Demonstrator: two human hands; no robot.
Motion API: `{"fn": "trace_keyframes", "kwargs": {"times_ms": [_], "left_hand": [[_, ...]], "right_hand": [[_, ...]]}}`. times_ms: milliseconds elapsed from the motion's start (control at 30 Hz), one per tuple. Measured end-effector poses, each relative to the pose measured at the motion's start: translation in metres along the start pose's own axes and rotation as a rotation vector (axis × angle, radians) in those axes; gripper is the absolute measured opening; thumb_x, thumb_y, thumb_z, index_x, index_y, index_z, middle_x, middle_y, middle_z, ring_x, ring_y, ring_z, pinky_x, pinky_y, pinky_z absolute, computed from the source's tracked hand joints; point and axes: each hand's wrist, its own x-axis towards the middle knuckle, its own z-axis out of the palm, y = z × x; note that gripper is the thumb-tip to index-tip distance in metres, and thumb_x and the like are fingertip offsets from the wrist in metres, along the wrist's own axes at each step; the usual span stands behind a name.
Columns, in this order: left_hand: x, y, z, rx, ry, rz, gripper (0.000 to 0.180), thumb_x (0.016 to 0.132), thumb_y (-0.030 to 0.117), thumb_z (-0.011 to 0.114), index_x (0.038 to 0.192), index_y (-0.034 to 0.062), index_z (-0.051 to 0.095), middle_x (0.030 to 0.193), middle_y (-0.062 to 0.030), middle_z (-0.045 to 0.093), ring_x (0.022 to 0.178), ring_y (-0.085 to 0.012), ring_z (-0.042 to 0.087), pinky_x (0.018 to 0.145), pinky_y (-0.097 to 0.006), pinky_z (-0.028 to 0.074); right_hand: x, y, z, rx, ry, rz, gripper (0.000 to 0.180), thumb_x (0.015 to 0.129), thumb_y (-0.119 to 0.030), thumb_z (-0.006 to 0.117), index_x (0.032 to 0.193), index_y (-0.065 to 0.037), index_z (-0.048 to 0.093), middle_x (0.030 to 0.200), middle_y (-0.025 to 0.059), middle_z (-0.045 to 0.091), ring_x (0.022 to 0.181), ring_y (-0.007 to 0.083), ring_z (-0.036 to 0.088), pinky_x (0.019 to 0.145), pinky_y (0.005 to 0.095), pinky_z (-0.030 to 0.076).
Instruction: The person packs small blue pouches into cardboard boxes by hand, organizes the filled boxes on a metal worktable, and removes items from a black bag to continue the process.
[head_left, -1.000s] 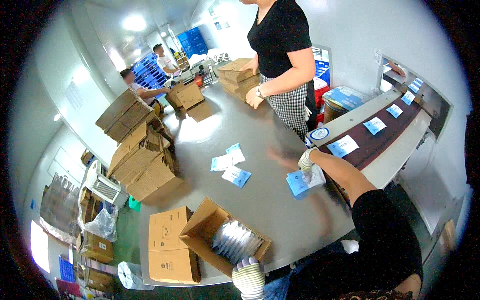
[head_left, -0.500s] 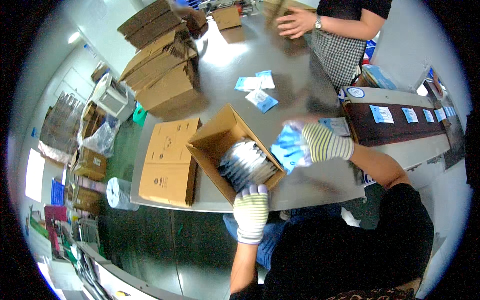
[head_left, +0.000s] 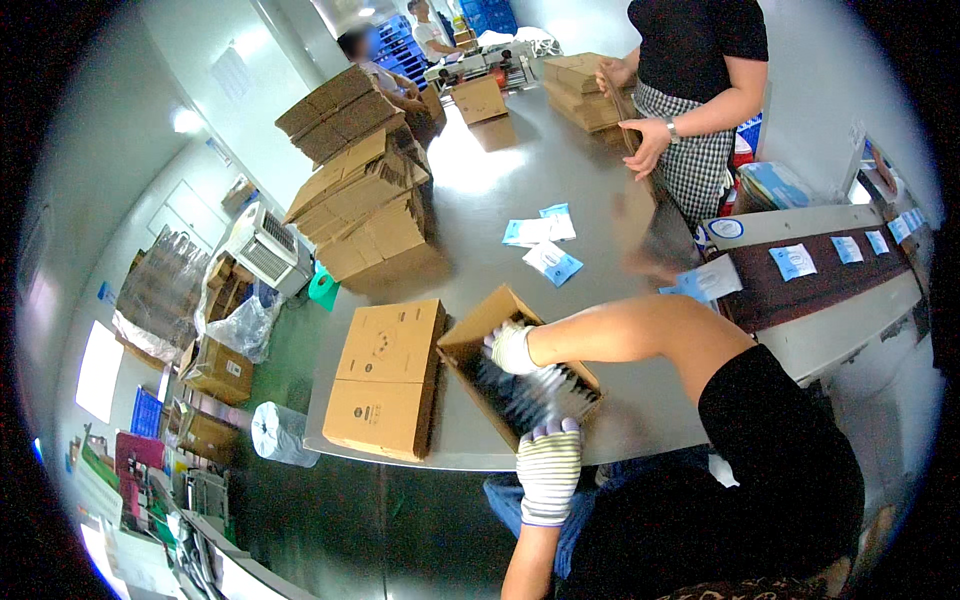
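1. Head view: an open cardboard box (head_left: 472,340) sits at the near edge of the metal table (head_left: 480,225), with silvery packets (head_left: 535,398) inside, blurred.
2. The person's left hand (head_left: 549,460), in a striped glove, grasps the box's near rim, fingers over the edge.
3. The right hand (head_left: 512,348), also gloved, reaches down into the box above the packets; whether it grasps anything cannot be told.
4. Just left of the box lies a stack of flat boxes (head_left: 380,375).
5. Farther off, three blue-and-white packets (head_left: 553,262) lie on the table, close together.
6. To the right, more such packets (head_left: 793,262) lie in a row along a dark belt (head_left: 822,280).
7. At the far right, a co-worker (head_left: 700,60) holds cardboard (head_left: 630,130) in both hands.
8. Folded cardboard (head_left: 360,200) is piled at the far left.
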Motion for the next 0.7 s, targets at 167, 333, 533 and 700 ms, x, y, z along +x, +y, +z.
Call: {"fn": "trace_keyframes", "kwargs": {"times_ms": [167, 333, 533, 700], "left_hand": [[-0.018, -0.005, -0.008, -0.008, 0.031, 0.027, 0.009, 0.08, 0.018, 0.052, 0.086, 0.0112, 0.054, 0.072, -0.0037, 0.055, 0.068, -0.0195, 0.057, 0.06, -0.037, 0.045], [-0.013, -0.046, 0.009, -0.044, 0.039, -0.043, 0.028, 0.074, 0.034, 0.066, 0.087, 0.0132, 0.053, 0.075, -0.0056, 0.052, 0.069, -0.0229, 0.053, 0.067, -0.039, 0.045], [0.003, -0.084, 0.017, 0.032, 0.193, -0.123, 0.045, 0.072, 0.028, 0.07, 0.108, 0.0073, 0.054, 0.114, -0.0137, 0.055, 0.117, -0.0345, 0.048, 0.106, -0.05, 0.031], [-0.012, -0.122, 0.024, 0.043, 0.12, -0.349, 0.048, 0.079, 0.025, 0.066, 0.12, 0.0072, 0.049, 0.123, -0.0141, 0.051, 0.125, -0.0378, 0.04, 0.105, -0.051, 0.031]], "right_hand": [[-0.087, -0.017, -0.072, 0.102, 0.057, -0.207, 0.077, 0.074, -0.046, 0.071, 0.127, 0.004, 0.046, 0.124, 0.021, 0.054, 0.116, 0.0359, 0.052, 0.097, 0.0458, 0.042], [-0.185, -0.029, -0.07, 0.421, 0.114, -0.349, 0.054, 0.087, -0.054, 0.051, 0.103, -0.003, 0.055, 0.087, 0.017, 0.063, 0.084, 0.0343, 0.063, 0.073, 0.0449, 0.05], [-0.127, -0.042, -0.002, 0.056, 0.642, -0.209, 0.025, 0.089, -0.028, 0.05, 0.098, -0.004, 0.054, 0.072, 0.0068, 0.06, 0.064, 0.0236, 0.061, 0.057, 0.0371, 0.049], [0.028, 0.108, -0.021, -0.041, 0.594, 0.501, 0.034, 0.077, -0.019, 0.061, 0.102, 0.003, 0.054, 0.087, 0.0168, 0.061, 0.08, 0.0279, 0.061, 0.069, 0.0443, 0.049]]}}
